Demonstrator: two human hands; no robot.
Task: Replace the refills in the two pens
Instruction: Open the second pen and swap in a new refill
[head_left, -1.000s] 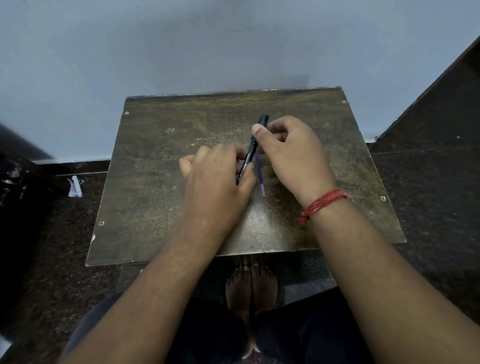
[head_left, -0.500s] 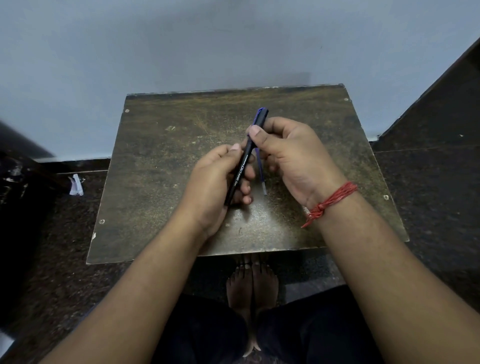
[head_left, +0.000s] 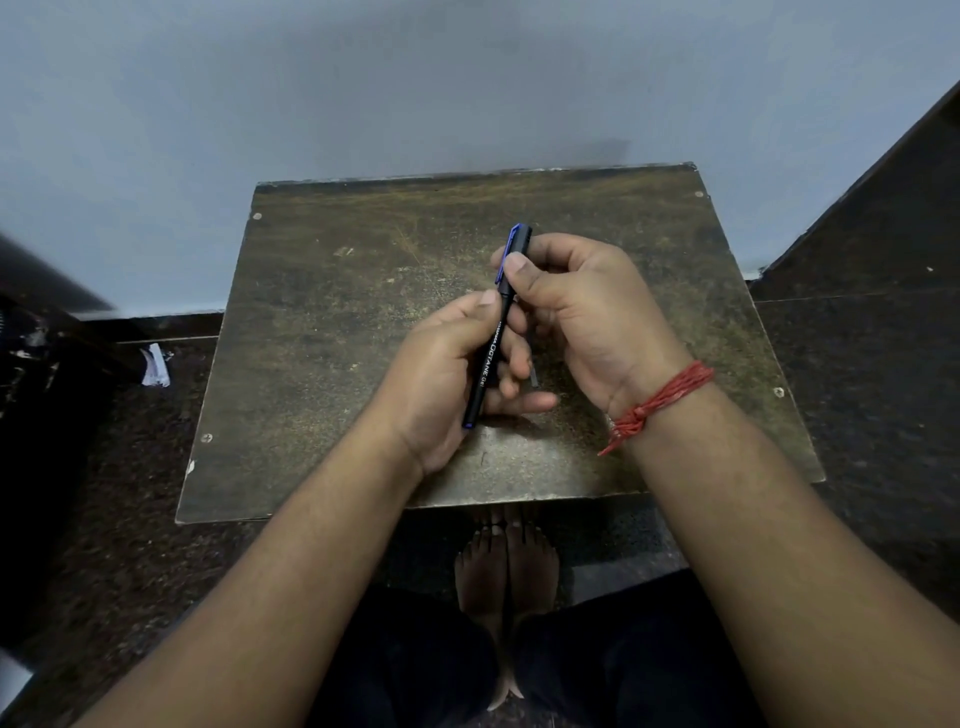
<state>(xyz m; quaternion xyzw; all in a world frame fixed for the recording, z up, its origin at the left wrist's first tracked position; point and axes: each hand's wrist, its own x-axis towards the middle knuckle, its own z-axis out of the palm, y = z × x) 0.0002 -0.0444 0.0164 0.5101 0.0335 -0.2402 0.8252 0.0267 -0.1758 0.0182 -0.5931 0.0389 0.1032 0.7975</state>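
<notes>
Pen: a black pen (head_left: 492, 353) with white lettering on the barrel and a blue clip on its cap, held slanting over the middle of the table (head_left: 322, 332), cap toward the far edge and tip toward the near edge
Left hand: my left hand (head_left: 441, 384) is closed on the lower barrel — thumb (head_left: 480, 304) laid along the left of the barrel, fingers curled under it from the right, the tip end poking out below my palm
Right hand: my right hand (head_left: 582, 312) pinches the cap end, thumb (head_left: 522, 273) pressed on the cap just under the clip, fingers wrapped behind it
Refill: a thin grey stub (head_left: 533, 375) shows between my two hands, below my right-hand fingers — most of it is hidden, and I cannot tell whether it lies on the table or is held
Table: worn dark brown top, its far edge against a pale wall; both hands are above its centre, slightly toward the right edge
Wrist: a red thread band (head_left: 660, 400) is tied around my right wrist
Below the near edge: my bare feet (head_left: 506, 566) on the dark floor
</notes>
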